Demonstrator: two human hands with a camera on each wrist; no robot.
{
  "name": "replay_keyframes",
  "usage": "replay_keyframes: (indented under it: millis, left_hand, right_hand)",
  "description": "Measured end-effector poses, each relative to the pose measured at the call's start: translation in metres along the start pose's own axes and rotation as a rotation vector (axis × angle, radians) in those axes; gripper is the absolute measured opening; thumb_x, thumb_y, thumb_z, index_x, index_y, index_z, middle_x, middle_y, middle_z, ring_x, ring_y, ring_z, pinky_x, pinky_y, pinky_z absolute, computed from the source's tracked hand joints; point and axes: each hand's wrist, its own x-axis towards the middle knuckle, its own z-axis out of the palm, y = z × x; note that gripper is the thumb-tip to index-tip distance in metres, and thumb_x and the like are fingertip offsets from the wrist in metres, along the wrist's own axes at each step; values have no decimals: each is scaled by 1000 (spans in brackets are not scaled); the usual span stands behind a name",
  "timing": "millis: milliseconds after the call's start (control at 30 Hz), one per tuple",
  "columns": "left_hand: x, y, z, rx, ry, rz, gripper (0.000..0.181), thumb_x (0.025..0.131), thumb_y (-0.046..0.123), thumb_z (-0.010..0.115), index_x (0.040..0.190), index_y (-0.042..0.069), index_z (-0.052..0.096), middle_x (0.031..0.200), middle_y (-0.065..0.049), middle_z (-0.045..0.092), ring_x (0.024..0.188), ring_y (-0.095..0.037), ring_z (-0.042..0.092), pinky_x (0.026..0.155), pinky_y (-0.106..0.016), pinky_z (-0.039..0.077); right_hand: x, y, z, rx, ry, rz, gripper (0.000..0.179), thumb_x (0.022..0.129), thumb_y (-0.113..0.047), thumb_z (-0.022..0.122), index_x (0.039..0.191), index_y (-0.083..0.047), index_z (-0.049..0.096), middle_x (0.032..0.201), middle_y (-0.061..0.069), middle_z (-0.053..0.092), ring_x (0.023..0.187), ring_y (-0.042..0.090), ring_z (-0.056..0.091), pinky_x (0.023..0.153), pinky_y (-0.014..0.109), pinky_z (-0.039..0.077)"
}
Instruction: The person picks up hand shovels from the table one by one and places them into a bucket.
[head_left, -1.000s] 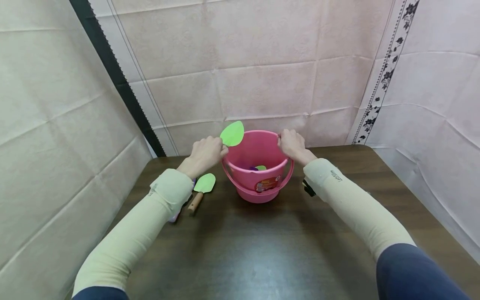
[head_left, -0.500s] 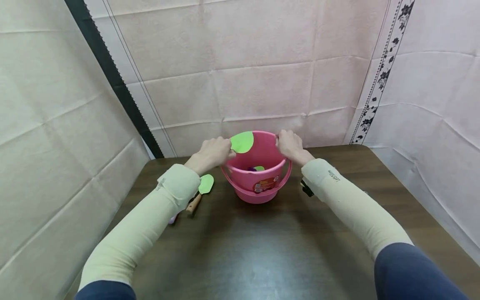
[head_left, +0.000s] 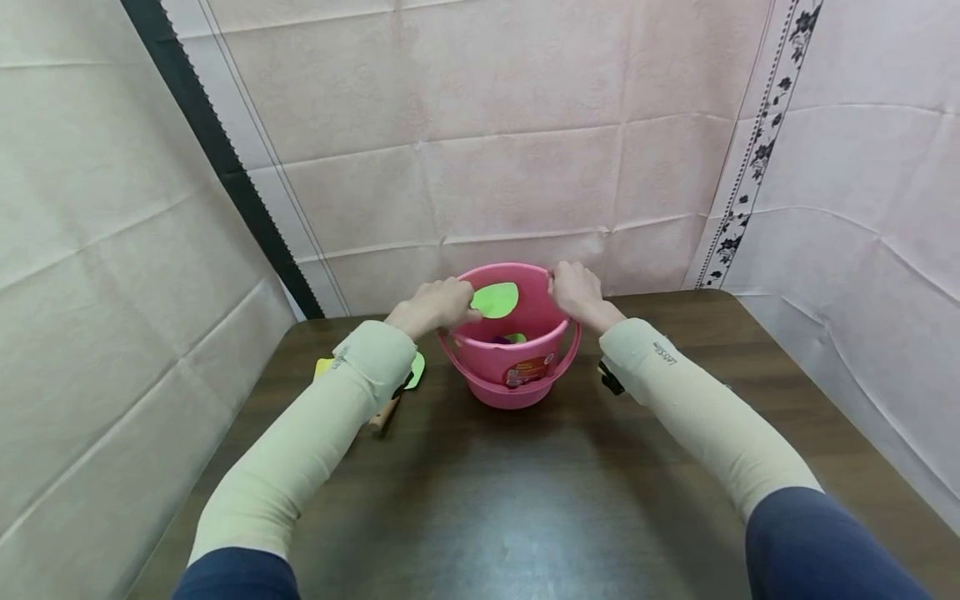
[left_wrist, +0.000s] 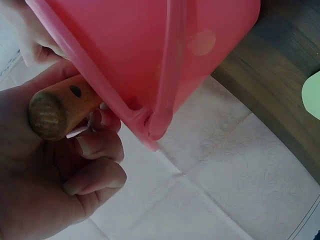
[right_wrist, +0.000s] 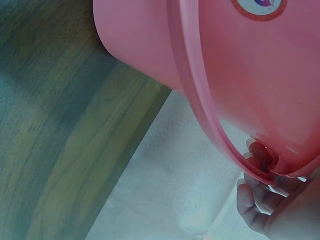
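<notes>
A pink bucket (head_left: 525, 360) stands upright on the table, its carrying handle (head_left: 551, 379) hanging down in front. My left hand (head_left: 438, 305), at the bucket's left rim, grips a small garden trowel by its wooden handle (left_wrist: 65, 107). The trowel's bright green blade (head_left: 496, 300) points right, over the bucket's opening. On the far right side, my right hand (head_left: 577, 292) holds the rim; its curled fingers (right_wrist: 260, 190) show near where the carrying handle joins. Down in the bucket, a green and purple item (head_left: 515, 338) shows partly.
A second green trowel (head_left: 417, 372) with a wooden handle lies on the dark wooden table (head_left: 517, 500), partly behind the left sleeve. A yellow piece (head_left: 322, 367) peeks out beside that sleeve. Pale cloth (head_left: 525, 183) hangs behind the table and along both sides.
My left hand has moved right with the trowel, bringing its green blade from the bucket's left rim to over the opening. The yellow piece has come into view. My right hand stays at the rim.
</notes>
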Motion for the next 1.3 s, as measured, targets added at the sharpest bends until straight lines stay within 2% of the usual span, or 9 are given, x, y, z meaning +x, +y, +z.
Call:
replay_keyframes:
  millis: [300,567,733,1000,1300]
  left_hand:
    - [15,4,4,-4,-44,77,29,92,32,58,71,13,57,63,1,54,57,-13,56,60,-32,46]
    - [23,7,8,-51,-86,79,33,92,34,61,68,14,53,59,2,49,55,-11,51,60,-30,45]
    - [25,9,7,-58,-98,77,33,91,35,63,68,14,53,61,1,51,57,-12,51,60,-30,45]
    - [31,11,8,-25,-136,93,31,90,31,65,67,14,52,62,3,50,59,-10,49,58,-25,41]
    - [35,12,11,13,-135,105,24,89,32,67,80,11,60,74,0,56,69,-14,52,65,-27,42]
  right_hand:
    - [-1,0,0,4,3,-13,27,96,-16,45,87,-7,68,94,19,70,93,39,67,76,52,50]
    - [1,0,4,5,1,-5,26,95,-15,45,85,-8,68,91,16,70,91,37,67,74,50,51]
    - [0,0,1,3,-5,-10,27,96,-14,45,85,-7,68,92,17,70,91,38,67,74,50,51]
    - [0,2,2,6,-5,0,27,95,-14,44,88,-7,69,94,17,70,92,38,67,74,50,50]
    - [-1,1,0,19,-3,9,27,95,-15,44,87,-7,68,92,17,69,89,37,67,73,50,50]
